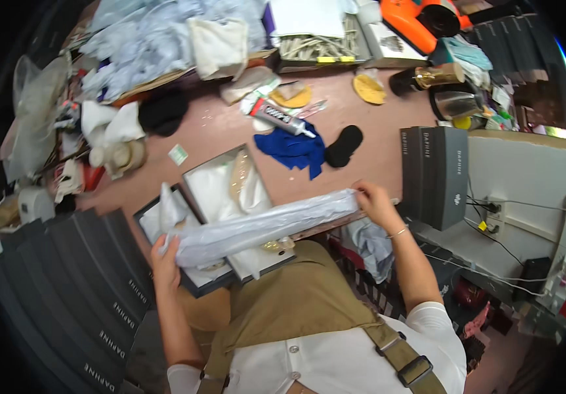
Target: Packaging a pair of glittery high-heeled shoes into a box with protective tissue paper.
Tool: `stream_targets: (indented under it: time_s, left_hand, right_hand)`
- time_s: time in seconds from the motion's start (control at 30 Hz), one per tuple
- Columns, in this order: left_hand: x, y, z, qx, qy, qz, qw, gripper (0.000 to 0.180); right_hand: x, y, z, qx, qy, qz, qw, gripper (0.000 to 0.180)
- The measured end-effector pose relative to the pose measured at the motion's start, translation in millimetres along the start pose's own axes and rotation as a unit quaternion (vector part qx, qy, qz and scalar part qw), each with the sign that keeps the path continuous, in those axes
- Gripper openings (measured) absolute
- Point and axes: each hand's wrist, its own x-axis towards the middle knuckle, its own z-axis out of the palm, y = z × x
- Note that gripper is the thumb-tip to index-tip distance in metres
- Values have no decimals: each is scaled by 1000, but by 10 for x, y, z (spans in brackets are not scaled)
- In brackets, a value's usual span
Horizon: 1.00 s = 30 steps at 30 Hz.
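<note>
A: Left to right. Stack of dark boxes (79,289) at the table's left edge, lids on. Beside them, at the near edge, an open box (194,279) in two halves, both lined with white tissue (214,190). Something pale in clear wrap lies in the farther half; cannot tell what it is.

B: So how far along?

A: Judging by the layout: box opened and lined, that part looks done. The wrap (266,226), a long strip of white translucent plastic or paper, is not yet laid in. It is stretched taut above the open box, at the near edge, slanting up to the right. Lid not on.

B: Hands?

A: Left hand (165,259) at the strip's lower left end, fingers closed round it, forearm coming up from the lower edge. Right hand (376,203) at the upper right end, pinching it between thumb and fingers, wrist bent, a thin bracelet on it. Both hands grasp the wrap; neither touches the box.

B: Rest of the table?

A: Mid table: a glue tube (281,118), a blue cloth (294,150), a black piece (343,146) just beside the cloth. Far edge heaped with fabric and papers. Right of the table, two upright dark boxes (435,174), apart from the hands.
</note>
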Motion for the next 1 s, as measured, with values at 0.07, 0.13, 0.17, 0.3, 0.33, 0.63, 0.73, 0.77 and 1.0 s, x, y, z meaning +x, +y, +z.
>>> stream_targets:
  time_s: [0.07, 0.13, 0.17, 0.3, 0.33, 0.63, 0.73, 0.77, 1.0]
  left_hand:
    - [24, 98, 30, -28, -26, 11, 999, 20]
    - [-28, 168, 119, 10, -34, 48, 998, 17]
    - [-73, 165, 186, 30, -40, 60, 997, 16]
    - [-177, 283, 330, 38, -122, 91, 988, 15]
    - [-192, 298, 339, 41, -130, 108, 985, 17]
    - [-553, 690, 2, -17, -127, 166, 978, 30]
    - [-580, 381, 101, -283, -167, 143, 933, 57]
    - [-727, 241, 336, -322, -223, 103, 914, 67]
    - [-938, -321, 1308, -301, -152, 53, 940, 34]
  right_hand:
    - [64, 191, -187, -198, 44, -51, 978, 17]
    - [78, -132, -240, -145, 71, -93, 983, 21]
    - [51, -469, -189, -51, 69, -112, 990, 24]
    - [208, -1170, 441, -48, -81, -393, 915, 37]
    - [260, -1221, 637, -58, -146, -377, 913, 36]
    - [-31, -1444, 868, -11, -269, -297, 916, 24]
    - [-198, -1616, 817, -9, -137, -320, 937, 19]
    - [-234, -1656, 840, 9, -107, -347, 932, 18]
    - [-516, -1574, 935, 9, -60, -379, 923, 16]
